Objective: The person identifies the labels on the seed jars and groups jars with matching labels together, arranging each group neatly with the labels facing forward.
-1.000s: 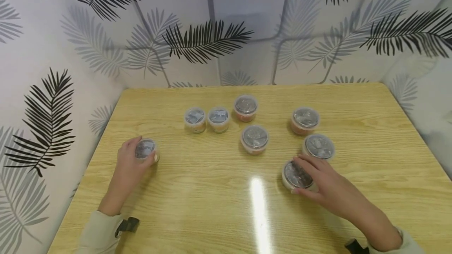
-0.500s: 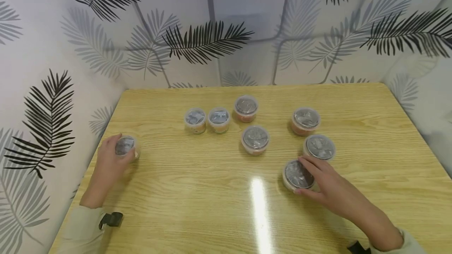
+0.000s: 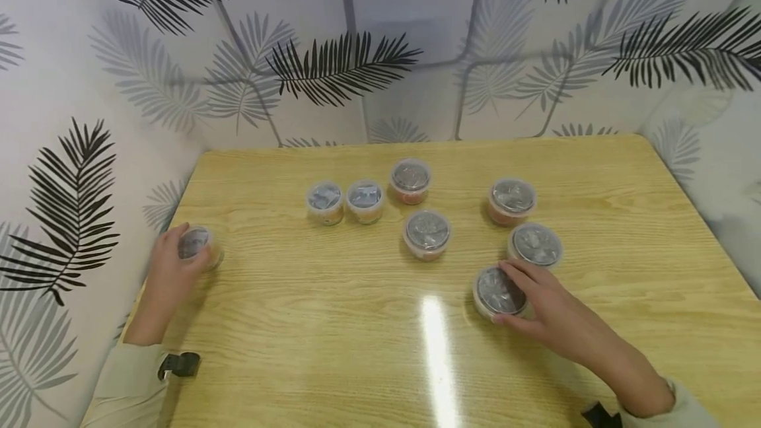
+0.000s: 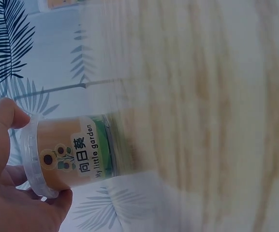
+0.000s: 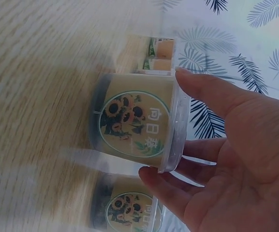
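Labels: the small cup (image 4: 74, 155) held in the left hand (image 4: 8, 193) carries a label reading "My little garden" below three Chinese characters, with a small sunflower graphic beside the text. The large cup (image 5: 137, 121) held in the right hand (image 5: 236, 159) carries a round label with a sunflower picture and white Chinese characters; the second character is partly legible only. A further cup (image 5: 129, 205) just beside it shows the same round sunflower label.

Appearance: both held cups are clear plastic tubs with a flanged transparent lid. The small cup (image 3: 196, 244) has a tan body; its lid shows a grey packet beneath. The large cup (image 3: 498, 291) shows dark contents under the lid.

Position: on the table (image 3: 380, 349), seen from the head camera, the small cup stands at 9 o'clock near the left edge. The large cup stands at 4 o'clock, just beside a neighbouring cup (image 3: 535, 244) at its 1 o'clock.

Hand state: the left hand (image 3: 169, 273) is closed around the small cup, thumb and fingers on the lid rim. The right hand (image 3: 547, 312) grips the large cup, fingers and thumb curled round its lid rim.

Five other cups stand toward 12 o'clock: two small (image 3: 324, 198) (image 3: 364, 197), three larger (image 3: 410, 177) (image 3: 427, 231) (image 3: 512, 197).
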Demonstrator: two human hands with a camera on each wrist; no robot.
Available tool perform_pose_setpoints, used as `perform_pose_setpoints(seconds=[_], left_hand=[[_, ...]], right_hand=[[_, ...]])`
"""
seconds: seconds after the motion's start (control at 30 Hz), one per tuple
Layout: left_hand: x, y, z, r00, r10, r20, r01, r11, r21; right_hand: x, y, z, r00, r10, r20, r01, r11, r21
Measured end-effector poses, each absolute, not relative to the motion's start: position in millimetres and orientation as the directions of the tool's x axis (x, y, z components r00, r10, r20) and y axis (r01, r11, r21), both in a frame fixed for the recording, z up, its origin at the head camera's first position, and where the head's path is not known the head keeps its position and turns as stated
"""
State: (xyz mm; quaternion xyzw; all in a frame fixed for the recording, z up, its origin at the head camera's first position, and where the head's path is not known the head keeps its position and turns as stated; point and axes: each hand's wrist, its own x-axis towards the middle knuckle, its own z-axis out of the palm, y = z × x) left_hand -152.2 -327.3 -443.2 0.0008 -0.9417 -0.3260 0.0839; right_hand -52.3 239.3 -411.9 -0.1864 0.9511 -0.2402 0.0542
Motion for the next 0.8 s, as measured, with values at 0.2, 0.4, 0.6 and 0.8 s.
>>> perform_pose_setpoints(seconds=[0.2,0.4,0.6,0.8], left_hand=[[-152.7,-328.1,-444.4,-0.987,-0.058,0.153,0.051,0.780,0.624],[-152.5,-326.7,-443.6,-0.984,-0.068,0.164,0.051,0.775,0.629],[-152.0,-325.2,-441.0,-0.981,-0.071,0.183,0.058,0.783,0.620],[-148.2,-320.5,-435.7,-0.957,-0.083,0.280,0.110,0.786,0.609]], right_hand=[[-52.5,239.3,-413.9,-0.927,-0.375,-0.002,-0.326,0.808,-0.491],[-52.8,240.0,-416.2,-0.930,-0.366,-0.009,-0.310,0.800,-0.513],[-53.3,241.0,-418.5,-0.934,-0.356,-0.019,-0.289,0.786,-0.547],[-53.8,245.8,-420.2,-0.940,-0.341,-0.020,-0.261,0.755,-0.602]])
